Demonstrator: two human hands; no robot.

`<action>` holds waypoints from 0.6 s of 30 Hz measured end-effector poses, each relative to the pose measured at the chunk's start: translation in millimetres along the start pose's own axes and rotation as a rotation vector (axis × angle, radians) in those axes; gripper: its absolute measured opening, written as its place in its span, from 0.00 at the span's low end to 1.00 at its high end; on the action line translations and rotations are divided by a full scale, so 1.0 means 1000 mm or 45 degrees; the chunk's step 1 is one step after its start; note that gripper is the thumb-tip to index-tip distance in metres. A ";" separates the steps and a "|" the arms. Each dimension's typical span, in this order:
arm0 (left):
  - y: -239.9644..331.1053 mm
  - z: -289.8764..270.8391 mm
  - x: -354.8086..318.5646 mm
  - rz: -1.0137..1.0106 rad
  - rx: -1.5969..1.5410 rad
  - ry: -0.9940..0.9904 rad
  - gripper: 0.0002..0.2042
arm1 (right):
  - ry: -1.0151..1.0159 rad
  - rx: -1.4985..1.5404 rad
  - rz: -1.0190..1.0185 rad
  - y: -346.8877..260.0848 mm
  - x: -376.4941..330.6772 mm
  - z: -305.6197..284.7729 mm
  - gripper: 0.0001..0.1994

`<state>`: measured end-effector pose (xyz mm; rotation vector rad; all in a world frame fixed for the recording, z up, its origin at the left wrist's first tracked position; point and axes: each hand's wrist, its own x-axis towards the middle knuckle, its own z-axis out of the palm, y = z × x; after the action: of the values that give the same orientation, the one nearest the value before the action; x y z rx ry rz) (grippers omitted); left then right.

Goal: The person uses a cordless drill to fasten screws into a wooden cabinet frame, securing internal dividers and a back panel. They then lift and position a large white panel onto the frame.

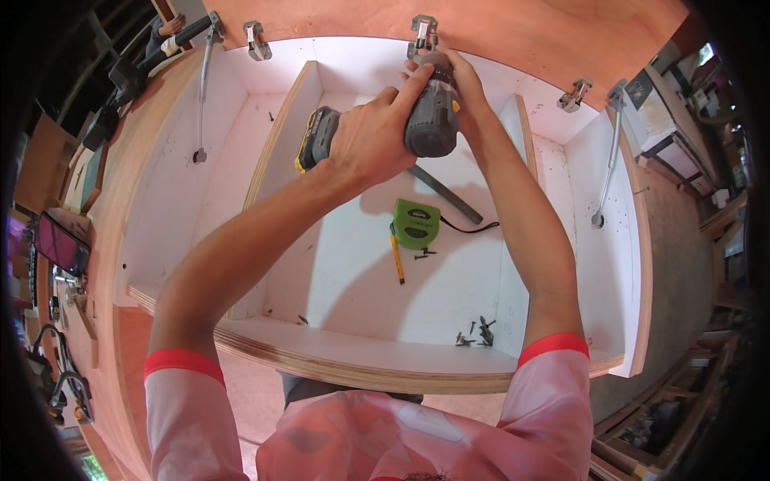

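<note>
My left hand (373, 132) is wrapped around the handle of a grey cordless drill (433, 124). Its battery (319, 135), with yellow trim, sticks out to the left of that hand. The drill's front points away from me, at the middle hinge (423, 34) between the orange-brown panel (513, 28) and the white cabinet (353, 321). Beside the chuck, my right hand (469, 84) has its fingers bent around toward the hinge; the drill hides most of what they pinch. Below the hands, a green tape measure (416, 223) lies in the middle compartment.
A dark bar (449, 196), a yellow pencil-like stick (398, 258) and loose screws (481, 333) lie inside the cabinet. Two more hinges (257, 42) (574, 94) flank the middle one. Gas struts (204, 96) (611, 164) stand at both sides. Another person's hand (171, 26) shows far left.
</note>
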<state>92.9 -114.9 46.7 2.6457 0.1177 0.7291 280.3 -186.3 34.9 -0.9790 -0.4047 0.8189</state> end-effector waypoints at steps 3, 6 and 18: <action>-0.005 0.004 0.000 0.036 0.022 0.024 0.49 | 0.009 -0.071 -0.005 0.001 0.002 -0.003 0.18; -0.008 0.005 0.000 0.052 0.024 0.026 0.49 | 0.038 -0.107 -0.018 0.000 0.005 -0.007 0.17; -0.006 0.001 0.005 -0.045 0.024 -0.080 0.48 | 0.002 -0.090 -0.070 0.005 0.019 -0.017 0.17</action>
<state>97.5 -109.1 46.3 2.6740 0.1545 0.6360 301.4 -180.5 21.0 -1.0299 -0.4599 0.7578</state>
